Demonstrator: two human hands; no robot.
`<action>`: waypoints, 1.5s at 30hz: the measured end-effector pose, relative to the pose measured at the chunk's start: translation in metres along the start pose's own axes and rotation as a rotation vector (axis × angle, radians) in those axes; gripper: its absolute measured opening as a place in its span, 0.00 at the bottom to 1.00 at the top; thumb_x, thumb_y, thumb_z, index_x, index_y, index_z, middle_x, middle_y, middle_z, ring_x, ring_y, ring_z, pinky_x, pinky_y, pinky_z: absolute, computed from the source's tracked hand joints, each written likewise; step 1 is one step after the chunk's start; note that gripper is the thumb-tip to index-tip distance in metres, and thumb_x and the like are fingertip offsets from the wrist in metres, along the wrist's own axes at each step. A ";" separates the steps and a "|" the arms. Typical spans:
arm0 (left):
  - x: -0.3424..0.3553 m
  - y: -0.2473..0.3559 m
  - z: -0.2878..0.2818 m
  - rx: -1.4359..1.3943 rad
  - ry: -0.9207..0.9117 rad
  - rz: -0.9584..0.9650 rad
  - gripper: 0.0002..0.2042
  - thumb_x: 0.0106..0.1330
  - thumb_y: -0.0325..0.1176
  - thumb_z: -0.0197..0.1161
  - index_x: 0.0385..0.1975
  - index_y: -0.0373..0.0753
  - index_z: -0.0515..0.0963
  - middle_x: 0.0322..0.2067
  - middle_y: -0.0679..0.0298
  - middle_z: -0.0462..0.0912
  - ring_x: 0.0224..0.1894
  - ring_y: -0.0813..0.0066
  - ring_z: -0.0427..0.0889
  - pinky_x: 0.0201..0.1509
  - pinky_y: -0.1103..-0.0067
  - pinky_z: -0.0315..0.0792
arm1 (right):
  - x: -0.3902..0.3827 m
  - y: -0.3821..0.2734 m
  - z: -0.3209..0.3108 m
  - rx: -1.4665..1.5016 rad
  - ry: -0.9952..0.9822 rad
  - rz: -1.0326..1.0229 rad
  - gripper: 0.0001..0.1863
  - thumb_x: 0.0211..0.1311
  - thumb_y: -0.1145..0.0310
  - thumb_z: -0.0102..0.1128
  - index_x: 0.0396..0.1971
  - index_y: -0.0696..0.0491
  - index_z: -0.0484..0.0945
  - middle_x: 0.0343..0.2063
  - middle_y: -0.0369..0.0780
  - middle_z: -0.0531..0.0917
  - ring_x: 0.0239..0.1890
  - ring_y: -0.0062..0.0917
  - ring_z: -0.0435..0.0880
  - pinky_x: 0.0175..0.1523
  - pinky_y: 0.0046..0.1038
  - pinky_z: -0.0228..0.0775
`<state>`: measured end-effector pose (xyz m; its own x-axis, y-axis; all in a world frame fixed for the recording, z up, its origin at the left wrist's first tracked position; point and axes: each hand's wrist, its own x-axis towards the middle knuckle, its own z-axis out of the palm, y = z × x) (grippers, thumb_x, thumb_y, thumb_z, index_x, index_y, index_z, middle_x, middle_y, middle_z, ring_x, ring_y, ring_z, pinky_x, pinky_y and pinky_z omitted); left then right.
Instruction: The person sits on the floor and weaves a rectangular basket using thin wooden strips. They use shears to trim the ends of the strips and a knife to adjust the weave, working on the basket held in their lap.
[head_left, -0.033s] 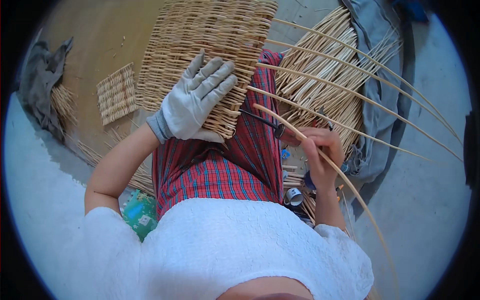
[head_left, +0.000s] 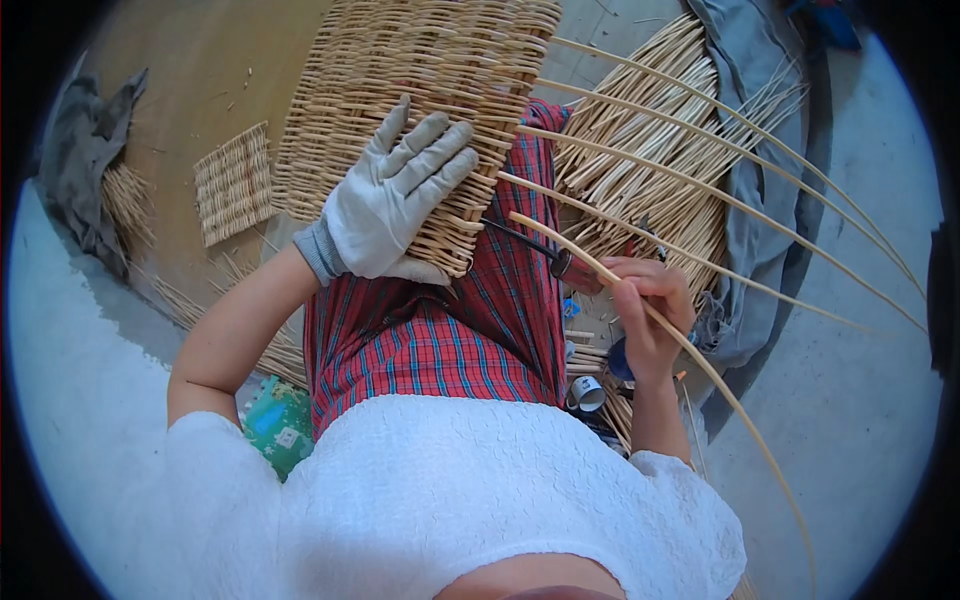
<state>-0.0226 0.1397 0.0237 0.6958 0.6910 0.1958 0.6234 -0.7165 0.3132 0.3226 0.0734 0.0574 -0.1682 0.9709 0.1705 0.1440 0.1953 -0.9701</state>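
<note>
A woven wicker panel [head_left: 400,60] lies over my lap, several long rods [head_left: 690,180] sticking out of its right edge. My gloved left hand [head_left: 390,200] rests on the panel near its lower right corner, fingers spread flat and the thumb along the near edge. An awl [head_left: 520,236] with a dark shaft and reddish handle has its tip at the panel's right edge, by the corner. Its handle sits in my bare right hand [head_left: 650,305]. Between that thumb and fingers I also pinch a pale wicker rod [head_left: 730,390]; one end points at the panel, the other bends down right.
A big heap of loose rods [head_left: 650,130] lies on grey cloth [head_left: 755,200] at the right. A smaller woven piece [head_left: 233,185] and a rod bundle [head_left: 127,200] with dark cloth [head_left: 85,150] are at the left. A white cup [head_left: 587,394] stands beside my right thigh.
My right hand and the pinched rod have shifted very slightly to the right, and the rod's lower end has swung a little right. My left hand keeps its place on the panel.
</note>
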 end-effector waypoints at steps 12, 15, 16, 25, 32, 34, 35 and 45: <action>-0.004 -0.006 0.002 0.005 -0.062 -0.014 0.65 0.47 0.83 0.58 0.79 0.39 0.58 0.80 0.53 0.56 0.83 0.54 0.50 0.85 0.46 0.32 | 0.018 0.014 0.020 -0.049 -0.298 0.319 0.16 0.78 0.63 0.52 0.51 0.58 0.83 0.47 0.47 0.89 0.46 0.29 0.88 0.48 0.30 0.79; -0.006 -0.008 0.003 -0.022 -0.052 -0.010 0.64 0.47 0.83 0.58 0.80 0.40 0.57 0.81 0.54 0.54 0.84 0.55 0.49 0.85 0.46 0.32 | 0.035 0.013 0.008 -0.090 -0.535 0.381 0.23 0.81 0.59 0.46 0.61 0.57 0.81 0.46 0.47 0.88 0.38 0.24 0.86 0.46 0.28 0.77; -0.006 -0.009 0.001 -0.030 -0.050 -0.005 0.64 0.48 0.83 0.58 0.80 0.40 0.57 0.81 0.54 0.54 0.84 0.55 0.48 0.85 0.46 0.31 | 0.040 0.013 0.005 -0.107 -0.572 0.360 0.23 0.81 0.59 0.46 0.62 0.57 0.81 0.46 0.47 0.88 0.38 0.24 0.86 0.46 0.28 0.77; -0.006 -0.015 0.002 -0.107 -0.029 0.016 0.64 0.46 0.82 0.59 0.80 0.41 0.57 0.81 0.56 0.53 0.84 0.58 0.47 0.84 0.44 0.28 | 0.045 -0.001 -0.013 0.031 -0.603 0.547 0.25 0.82 0.62 0.43 0.66 0.61 0.78 0.55 0.45 0.86 0.52 0.24 0.85 0.53 0.25 0.80; -0.008 -0.016 0.004 -0.151 -0.018 -0.001 0.64 0.43 0.81 0.60 0.80 0.42 0.58 0.81 0.58 0.53 0.84 0.58 0.47 0.84 0.44 0.30 | 0.043 0.006 -0.009 -0.042 -0.536 0.334 0.25 0.81 0.62 0.42 0.63 0.62 0.80 0.59 0.50 0.84 0.58 0.34 0.85 0.60 0.32 0.78; -0.008 -0.018 0.003 -0.157 -0.022 0.003 0.65 0.42 0.80 0.61 0.80 0.43 0.58 0.81 0.58 0.53 0.84 0.58 0.48 0.84 0.44 0.30 | 0.042 0.004 -0.007 -0.032 -0.568 0.381 0.25 0.81 0.61 0.42 0.62 0.62 0.80 0.59 0.50 0.84 0.59 0.34 0.84 0.59 0.33 0.79; -0.008 -0.017 0.004 -0.155 -0.018 0.004 0.64 0.42 0.79 0.61 0.80 0.43 0.58 0.81 0.58 0.53 0.84 0.58 0.48 0.84 0.44 0.30 | 0.042 0.002 -0.005 -0.028 -0.583 0.404 0.26 0.81 0.61 0.42 0.62 0.62 0.80 0.58 0.50 0.84 0.59 0.33 0.84 0.59 0.33 0.79; -0.009 -0.020 0.007 -0.123 -0.005 0.030 0.65 0.43 0.80 0.59 0.80 0.40 0.56 0.81 0.55 0.53 0.84 0.57 0.48 0.84 0.44 0.32 | 0.090 0.004 0.009 -0.216 -0.823 0.332 0.25 0.83 0.57 0.45 0.68 0.55 0.77 0.43 0.43 0.89 0.38 0.26 0.85 0.47 0.31 0.80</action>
<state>-0.0388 0.1475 0.0090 0.7156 0.6688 0.2018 0.5543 -0.7194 0.4186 0.2989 0.1606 0.0669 -0.7160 0.5928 -0.3688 0.4746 0.0259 -0.8798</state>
